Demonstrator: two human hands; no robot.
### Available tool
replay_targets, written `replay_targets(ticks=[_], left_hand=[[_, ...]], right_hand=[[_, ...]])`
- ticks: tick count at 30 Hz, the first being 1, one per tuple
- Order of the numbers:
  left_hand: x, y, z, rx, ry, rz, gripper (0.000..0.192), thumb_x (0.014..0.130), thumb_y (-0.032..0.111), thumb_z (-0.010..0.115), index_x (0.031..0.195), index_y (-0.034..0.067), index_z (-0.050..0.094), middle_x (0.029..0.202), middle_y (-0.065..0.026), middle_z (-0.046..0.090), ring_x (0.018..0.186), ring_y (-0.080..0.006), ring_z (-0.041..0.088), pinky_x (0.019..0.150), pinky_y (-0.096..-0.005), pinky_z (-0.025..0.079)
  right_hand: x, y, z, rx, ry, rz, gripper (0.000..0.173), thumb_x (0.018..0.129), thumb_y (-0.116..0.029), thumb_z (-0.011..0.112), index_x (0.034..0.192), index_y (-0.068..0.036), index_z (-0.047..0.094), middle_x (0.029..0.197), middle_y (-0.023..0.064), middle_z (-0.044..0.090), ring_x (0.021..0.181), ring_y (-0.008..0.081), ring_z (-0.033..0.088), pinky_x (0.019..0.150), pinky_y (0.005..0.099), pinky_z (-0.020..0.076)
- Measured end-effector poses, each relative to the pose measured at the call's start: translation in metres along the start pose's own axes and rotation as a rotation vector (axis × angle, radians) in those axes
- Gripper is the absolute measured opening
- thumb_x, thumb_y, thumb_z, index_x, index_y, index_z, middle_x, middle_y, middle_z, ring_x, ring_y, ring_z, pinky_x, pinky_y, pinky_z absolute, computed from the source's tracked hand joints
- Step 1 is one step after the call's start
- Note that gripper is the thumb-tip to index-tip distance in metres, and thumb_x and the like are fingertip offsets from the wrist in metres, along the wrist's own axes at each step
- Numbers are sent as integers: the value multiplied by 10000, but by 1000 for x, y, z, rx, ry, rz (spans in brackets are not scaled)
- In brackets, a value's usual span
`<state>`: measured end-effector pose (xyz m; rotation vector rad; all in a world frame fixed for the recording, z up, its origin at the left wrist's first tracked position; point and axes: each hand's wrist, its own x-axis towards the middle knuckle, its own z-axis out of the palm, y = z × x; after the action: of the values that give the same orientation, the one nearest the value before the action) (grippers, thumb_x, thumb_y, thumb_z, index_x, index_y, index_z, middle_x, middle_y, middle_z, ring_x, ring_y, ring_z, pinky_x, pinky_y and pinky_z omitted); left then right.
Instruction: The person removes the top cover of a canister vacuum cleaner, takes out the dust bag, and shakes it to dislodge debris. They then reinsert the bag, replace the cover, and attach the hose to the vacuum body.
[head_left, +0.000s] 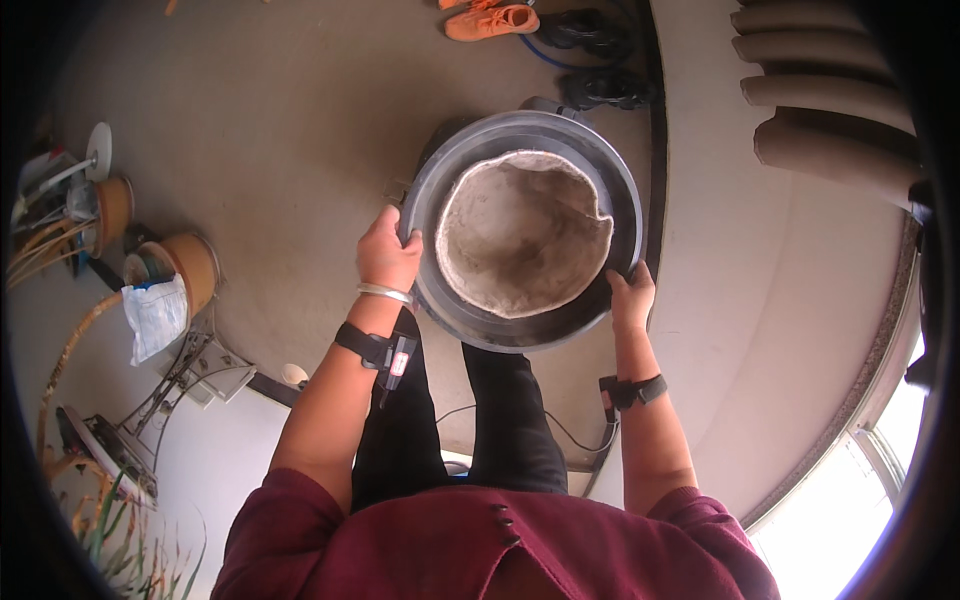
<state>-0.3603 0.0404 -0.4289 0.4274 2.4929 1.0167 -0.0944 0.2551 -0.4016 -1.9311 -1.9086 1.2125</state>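
In front of my body is a round dark-grey plastic canister (525, 335), seen from above. Inside its rim sits a dusty, off-white cloth filter bag (517, 232); the edge is folded inward at the right. On the canister's left side, my left hand (389, 251) grips the rim with the thumb on top. My right hand (633, 296) holds the rim at the lower right, thumb over the edge. Neither hand touches the cloth. The canister's underside is hidden.
Orange shoes (491, 23) and black bags (604, 88) lie beyond the canister, near the right wall (720, 285). Plant pots (191, 274) stand at the left, by a metal stand (180, 382). A thin cable (574, 435) runs along the floor behind my legs.
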Motion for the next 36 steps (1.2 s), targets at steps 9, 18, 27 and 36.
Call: replay_targets(ticks=[9, 18, 27, 36], left_hand=[[9, -4, -36, -78, -122, 19, 233, 714, 67, 642, 744, 6, 419, 622, -166, 481, 543, -321, 431, 529, -362, 419], [-74, 86, -196, -5, 38, 51, 161, 692, 94, 633, 744, 14, 503, 543, -74, 446, 489, -131, 385, 468, -297, 371], [-139, 241, -261, 16, 496, 81, 191, 653, 68, 632, 702, 21, 453, 571, -43, 434, 533, -116, 401, 479, -298, 352], [-170, 303, -211, 33, 856, 157, 157, 618, 44, 624, 737, 1, 532, 572, -60, 460, 555, -128, 438, 523, -299, 382]], right_hand=[[-20, -24, -3, -16, 85, -269, 227, 707, -32, 608, 908, 57, 550, 756, 111, 583, 715, 159, 550, 695, 279, 471], [-68, -183, -71, 172, -146, -438, 165, 663, 49, 541, 825, 30, 568, 695, 41, 565, 672, 114, 525, 658, 252, 457], [-38, -289, -153, 319, -274, -627, 273, 633, 29, 566, 905, 21, 589, 666, 120, 605, 598, 179, 577, 613, 303, 486], [41, -352, -205, 424, -512, -1075, 234, 650, -29, 550, 880, 4, 562, 777, 261, 609, 792, 453, 593, 721, 474, 475]])
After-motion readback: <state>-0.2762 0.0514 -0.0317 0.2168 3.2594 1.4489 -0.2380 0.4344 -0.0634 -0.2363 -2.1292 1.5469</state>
